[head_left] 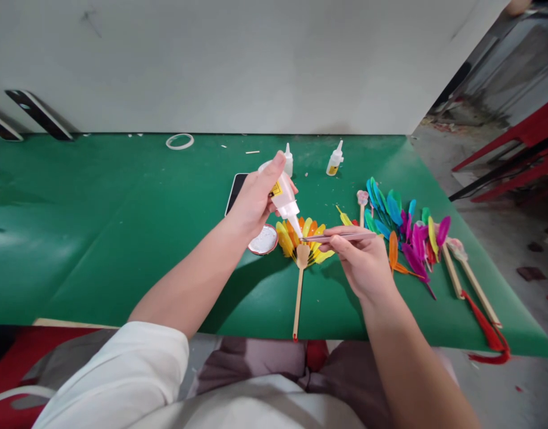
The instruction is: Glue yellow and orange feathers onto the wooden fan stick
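My left hand (256,199) is closed around a white glue bottle (286,201), tipped so its nozzle points down. In my right hand (361,259) a pair of tweezers (340,237) is pinched, its tips pointing left and meeting the nozzle's end; whether they hold anything is too small to tell. Below them lies a feather fan (303,256) with a wooden handle and yellow and orange feathers spread from its head. A round lid-like dish (263,239) with white stuff in it sits left of the fan, below my left hand.
A pile of coloured feathers (401,220) lies on the right of the green table (135,238), with wooden handles (477,286) and a red tassel (491,333) beside it. Small glue bottles (334,159) stand at the back. A phone-like dark slab (235,192) is partly hidden. A tape ring (179,141) lies behind.
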`<state>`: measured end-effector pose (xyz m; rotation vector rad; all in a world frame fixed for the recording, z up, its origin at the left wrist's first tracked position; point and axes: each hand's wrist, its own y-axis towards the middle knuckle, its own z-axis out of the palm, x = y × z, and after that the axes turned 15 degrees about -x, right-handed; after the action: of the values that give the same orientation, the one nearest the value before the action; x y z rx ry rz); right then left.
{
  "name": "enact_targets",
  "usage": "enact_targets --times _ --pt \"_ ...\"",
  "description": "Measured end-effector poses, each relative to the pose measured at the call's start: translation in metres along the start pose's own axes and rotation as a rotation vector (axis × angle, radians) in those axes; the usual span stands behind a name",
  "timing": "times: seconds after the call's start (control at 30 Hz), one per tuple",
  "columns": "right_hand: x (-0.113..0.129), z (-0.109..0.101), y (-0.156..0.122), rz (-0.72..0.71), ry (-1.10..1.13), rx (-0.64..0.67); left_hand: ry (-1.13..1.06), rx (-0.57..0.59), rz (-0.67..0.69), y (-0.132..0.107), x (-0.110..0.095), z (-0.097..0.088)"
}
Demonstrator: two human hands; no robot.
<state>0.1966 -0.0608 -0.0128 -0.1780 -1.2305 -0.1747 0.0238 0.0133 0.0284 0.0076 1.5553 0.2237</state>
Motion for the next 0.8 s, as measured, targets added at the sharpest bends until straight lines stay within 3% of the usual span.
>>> enact_targets --times 0.8 --pt "-0.002 0.0032 -0.0012 0.031 0.012 -0.017 0.018 0.025 0.025 -0.0001 -0.0025 -0.0004"
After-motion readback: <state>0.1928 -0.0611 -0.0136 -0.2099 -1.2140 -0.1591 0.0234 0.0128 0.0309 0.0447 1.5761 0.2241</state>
